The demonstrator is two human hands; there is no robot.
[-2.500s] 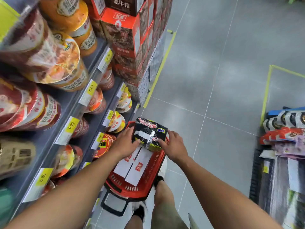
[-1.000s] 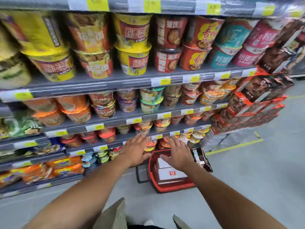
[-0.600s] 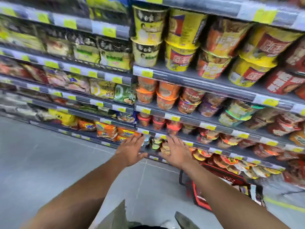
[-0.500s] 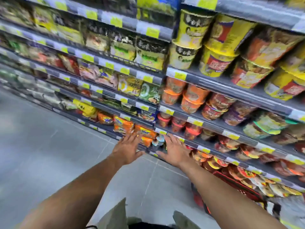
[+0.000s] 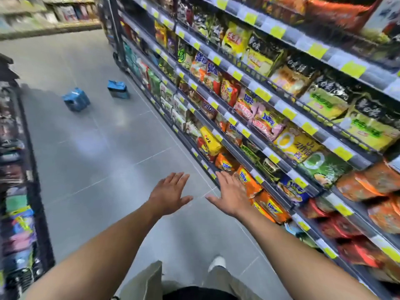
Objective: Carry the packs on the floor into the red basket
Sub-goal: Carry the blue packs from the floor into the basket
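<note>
Both hands are out front and empty: the left hand point(image 5: 168, 193) is flat with fingers spread, and the right hand point(image 5: 229, 195) is splayed the same way, just beside the lower noodle shelf point(image 5: 244, 79) but gripping nothing. Well down the aisle, two packs lie on the grey floor point(image 5: 97, 159). The nearer blue pack point(image 5: 76, 102) sits out in the open, the farther blue pack point(image 5: 118, 89) close to the foot of the shelving. Blur makes it hard to say, but they look like wrapped bundles. The red basket is nowhere in view. This reads as the fetch leg: walk up, crouch, and take a pack, probably a hand on either side, then carry it to the basket.
</note>
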